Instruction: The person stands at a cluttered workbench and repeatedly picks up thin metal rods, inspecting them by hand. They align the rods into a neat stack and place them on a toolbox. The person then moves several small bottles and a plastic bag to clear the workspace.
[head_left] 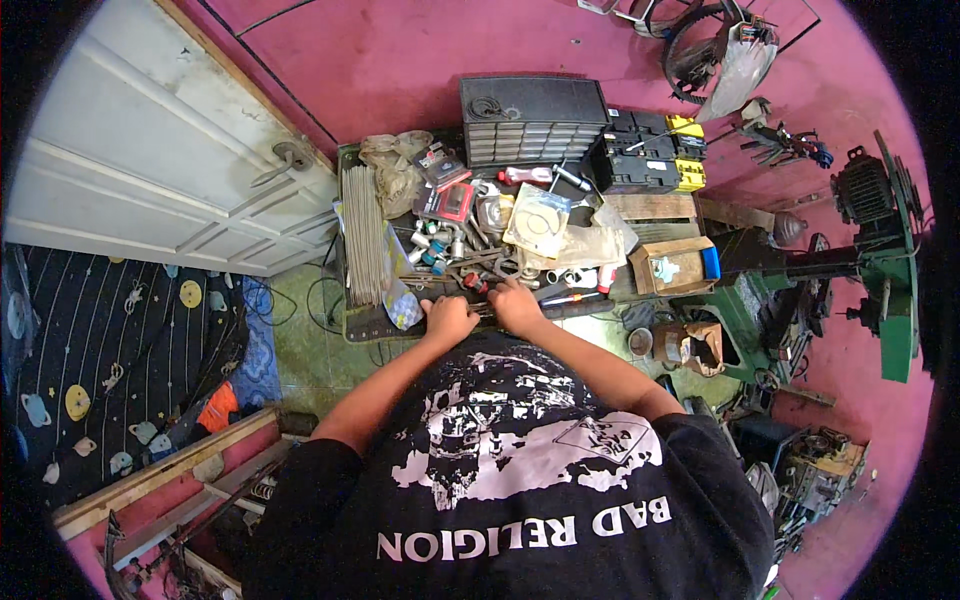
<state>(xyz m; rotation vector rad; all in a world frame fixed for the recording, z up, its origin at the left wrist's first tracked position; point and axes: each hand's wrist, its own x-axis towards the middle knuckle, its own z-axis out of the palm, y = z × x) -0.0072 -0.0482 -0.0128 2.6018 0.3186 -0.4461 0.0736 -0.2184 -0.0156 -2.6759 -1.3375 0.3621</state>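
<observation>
My left hand [450,321] is at the near edge of a cluttered workbench [372,322], its fingers curled. Close to its right, my right hand [514,306] is closed too, knuckles up. Whatever either one grips is hidden beneath the fingers. Just beyond them lie a small red and dark piece [474,282] and several dark metal hand tools [490,262]. Loose sockets [432,246] are heaped beyond my left hand. To the right of my right hand rests a blue-and-red screwdriver [570,298]. A bundle of thin grey rods [362,240] lies along the bench's left side.
A small-drawer cabinet [535,120] and a black-and-yellow toolbox [640,155] stand at the back. An open cardboard box [675,268] sits on the right, near a green machine [890,290]. A white door [180,150] stands at the left.
</observation>
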